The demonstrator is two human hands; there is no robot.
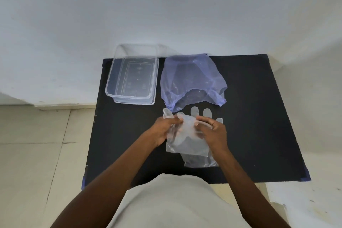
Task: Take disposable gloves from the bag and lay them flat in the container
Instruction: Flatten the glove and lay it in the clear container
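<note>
Clear disposable gloves lie in a small pile on the black table, fingers pointing away from me. My left hand pinches the left edge of the top glove. My right hand pinches it near the fingers, slightly lifting it off the glove beneath. The translucent blue bag lies crumpled just beyond the gloves, its mouth facing me. The clear plastic container stands at the table's far left, with nothing visible inside it.
The container seems to rest on its clear lid. A white wall rises right behind the table. Pale floor tiles run along the left side, and my light shirt fills the bottom of the view.
</note>
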